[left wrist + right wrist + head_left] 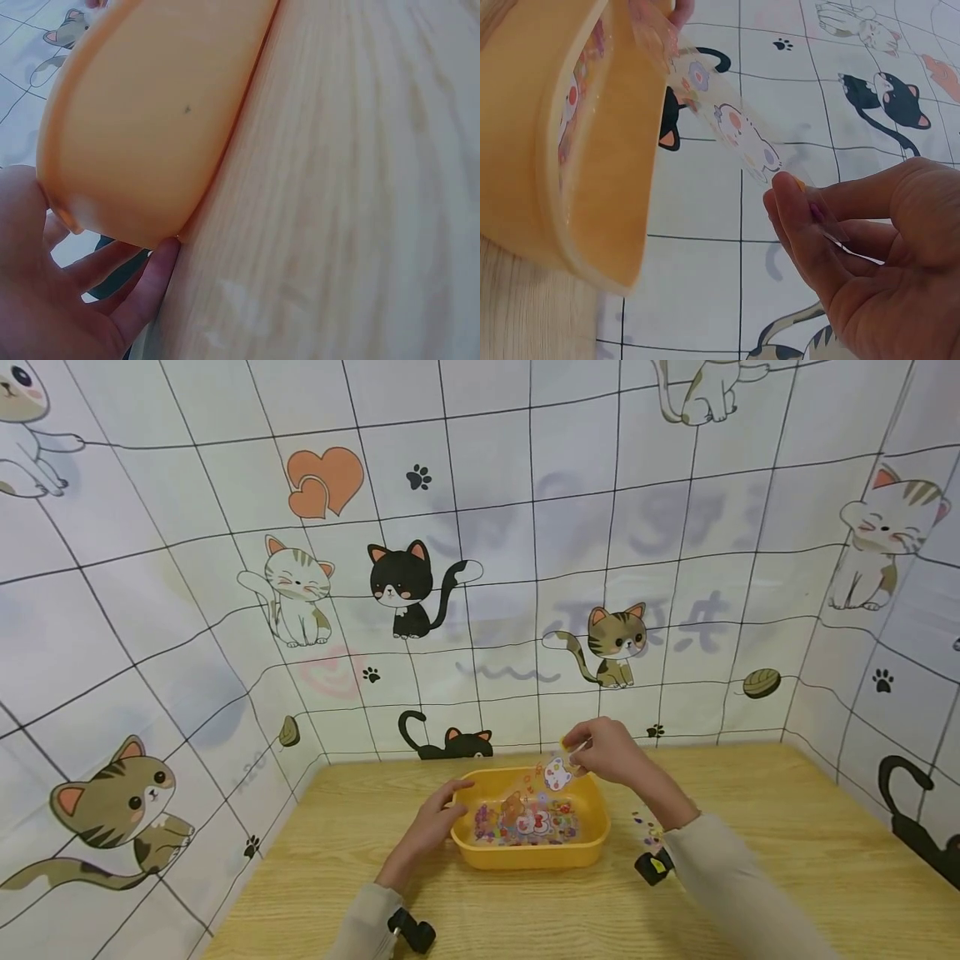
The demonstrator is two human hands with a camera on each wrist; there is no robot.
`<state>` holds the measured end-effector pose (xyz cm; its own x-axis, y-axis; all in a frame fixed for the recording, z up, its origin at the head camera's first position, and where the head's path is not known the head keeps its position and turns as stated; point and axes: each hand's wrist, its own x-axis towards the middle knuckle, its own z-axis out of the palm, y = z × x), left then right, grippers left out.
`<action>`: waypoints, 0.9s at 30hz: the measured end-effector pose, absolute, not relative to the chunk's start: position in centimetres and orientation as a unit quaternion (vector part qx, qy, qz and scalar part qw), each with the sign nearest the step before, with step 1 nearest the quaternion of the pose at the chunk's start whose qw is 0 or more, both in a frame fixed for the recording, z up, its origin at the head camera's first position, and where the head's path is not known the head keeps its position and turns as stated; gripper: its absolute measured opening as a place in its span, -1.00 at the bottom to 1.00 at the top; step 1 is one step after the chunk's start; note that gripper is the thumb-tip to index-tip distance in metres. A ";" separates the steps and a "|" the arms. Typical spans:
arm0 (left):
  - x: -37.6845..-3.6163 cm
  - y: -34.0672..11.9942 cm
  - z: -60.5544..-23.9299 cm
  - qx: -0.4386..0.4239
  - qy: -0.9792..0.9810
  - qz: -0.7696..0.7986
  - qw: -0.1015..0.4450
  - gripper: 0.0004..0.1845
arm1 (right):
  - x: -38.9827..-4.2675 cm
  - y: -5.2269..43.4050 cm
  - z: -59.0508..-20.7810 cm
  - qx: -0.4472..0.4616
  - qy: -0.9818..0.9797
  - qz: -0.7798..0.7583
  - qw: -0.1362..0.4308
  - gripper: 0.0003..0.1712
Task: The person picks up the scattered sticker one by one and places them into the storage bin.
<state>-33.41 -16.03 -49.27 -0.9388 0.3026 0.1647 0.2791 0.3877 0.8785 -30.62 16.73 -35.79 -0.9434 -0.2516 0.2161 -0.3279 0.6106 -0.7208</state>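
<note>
A yellow plastic basin (pixel 528 857) stands on the wooden table, holding many small colourful pieces and larger cartoon pictures, one with a red bow. My left hand (pixel 433 817) holds its left end; the left wrist view shows fingers (pixel 154 281) against the outer wall, while the thumb's placement is partly hidden. Above the basin's back right corner, my right hand (pixel 609 752) pinches the end of a clear strip printed with cartoon pictures (pixel 742 142). From the fingertips the strip slants down to the left over the basin. Where its lower end lies is hard to make out.
Right of the basin, a small scatter of coloured bits (pixel 647 828) lies on the table (pixel 337 843), partly behind the right wrist. White grid-patterned sheeting (pixel 495 568) with printed cats rises behind and on both sides. Each wrist wears a small black camera.
</note>
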 end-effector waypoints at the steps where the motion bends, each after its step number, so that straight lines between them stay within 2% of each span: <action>1: -33.4 -16.0 -49.2 0.175 0.832 0.526 0.009 -0.53 | -30.8 16.4 -35.8 0.164 -0.897 0.408 0.045 -0.69; 19: -32.7 -16.0 -48.3 0.186 0.826 0.532 0.001 -0.54 | -31.8 12.7 -37.0 0.172 -0.895 0.410 0.039 -0.67; 27: -33.7 -16.3 -49.5 0.185 0.838 0.514 0.006 -0.54 | -31.8 12.3 -37.5 0.166 -0.905 0.392 0.031 -0.67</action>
